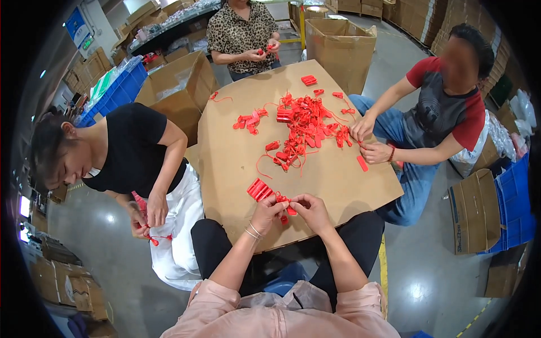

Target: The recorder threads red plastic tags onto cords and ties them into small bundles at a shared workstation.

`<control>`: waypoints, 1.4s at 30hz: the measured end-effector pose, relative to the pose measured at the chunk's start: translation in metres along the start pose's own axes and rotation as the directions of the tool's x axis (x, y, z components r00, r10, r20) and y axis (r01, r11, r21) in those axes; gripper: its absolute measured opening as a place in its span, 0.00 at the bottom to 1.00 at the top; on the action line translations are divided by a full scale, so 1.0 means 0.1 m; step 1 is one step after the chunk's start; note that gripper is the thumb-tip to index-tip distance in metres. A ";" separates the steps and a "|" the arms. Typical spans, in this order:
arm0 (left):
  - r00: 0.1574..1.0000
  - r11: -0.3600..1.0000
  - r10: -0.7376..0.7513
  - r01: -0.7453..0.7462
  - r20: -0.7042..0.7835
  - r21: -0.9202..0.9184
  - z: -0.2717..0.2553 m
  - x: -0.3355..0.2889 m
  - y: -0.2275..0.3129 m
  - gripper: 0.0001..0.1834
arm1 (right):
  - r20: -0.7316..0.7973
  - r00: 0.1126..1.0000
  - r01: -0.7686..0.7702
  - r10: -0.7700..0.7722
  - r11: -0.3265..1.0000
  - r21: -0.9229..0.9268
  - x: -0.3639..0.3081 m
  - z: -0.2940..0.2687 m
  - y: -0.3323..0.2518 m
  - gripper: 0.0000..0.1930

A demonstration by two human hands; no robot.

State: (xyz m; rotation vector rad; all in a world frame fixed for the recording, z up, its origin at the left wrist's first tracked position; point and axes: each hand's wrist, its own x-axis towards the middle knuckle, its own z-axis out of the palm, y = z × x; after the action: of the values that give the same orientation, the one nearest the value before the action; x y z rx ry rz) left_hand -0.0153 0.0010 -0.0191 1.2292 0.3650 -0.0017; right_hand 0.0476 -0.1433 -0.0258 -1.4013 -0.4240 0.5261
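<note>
- Left hand [267, 214]: thumb and fingertips drawn together in a pinch at the near edge of the table, with no visible opening; a red corded piece [291, 211] is caught at their tips. A thin bracelet [255, 231] encircles the wrist.
- Right hand [313, 213]: thumb and forefinger likewise closed, meeting the same piece from the right. Whether these fingertips bear on its body or its cord cannot be told.
- Held piece: lies between the two sets of fingertips, partly covered by them, its flat end showing just below the grip.
- Small red piece [284, 220]: just below the held one, close to the left fingertips; its contact with the held piece cannot be made out.
- Row of red pieces [259, 190]: side by side on the cardboard tabletop [344, 188], just beyond the left hand and to the left of the grip.
- Heap of red pieces [307, 121]: tangled with their cords at mid-table, beyond the grip and well apart from it.
- Smaller cluster [248, 121]: left of the heap.
- Lone red strip [362, 163]: flat on the table, right of and beyond the right hand, near a co-worker's hands [372, 147].
</note>
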 end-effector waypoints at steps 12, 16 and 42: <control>1.000 0.998 -0.003 0.004 0.021 -0.057 -0.02 0.01 -0.06 0.03 | -0.070 0.986 0.117 -0.149 0.933 -0.341 0.01 -0.01 -0.01 0.05; 0.999 0.997 -0.011 0.013 0.037 -0.071 0.01 -0.03 -0.05 0.03 | -0.033 0.993 0.095 -0.110 0.949 -0.300 -0.01 -0.03 0.01 0.06; 0.988 0.992 0.126 -0.125 -0.091 0.020 0.05 -0.11 -0.11 0.05 | -0.055 0.998 0.017 -0.021 0.998 -0.064 -0.08 0.10 -0.02 0.04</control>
State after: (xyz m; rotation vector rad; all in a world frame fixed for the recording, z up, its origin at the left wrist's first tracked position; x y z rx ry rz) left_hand -0.0263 -0.0096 -0.0244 1.2675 0.3675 0.1614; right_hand 0.0357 -0.1401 -0.0223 -1.4683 -0.4120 0.4604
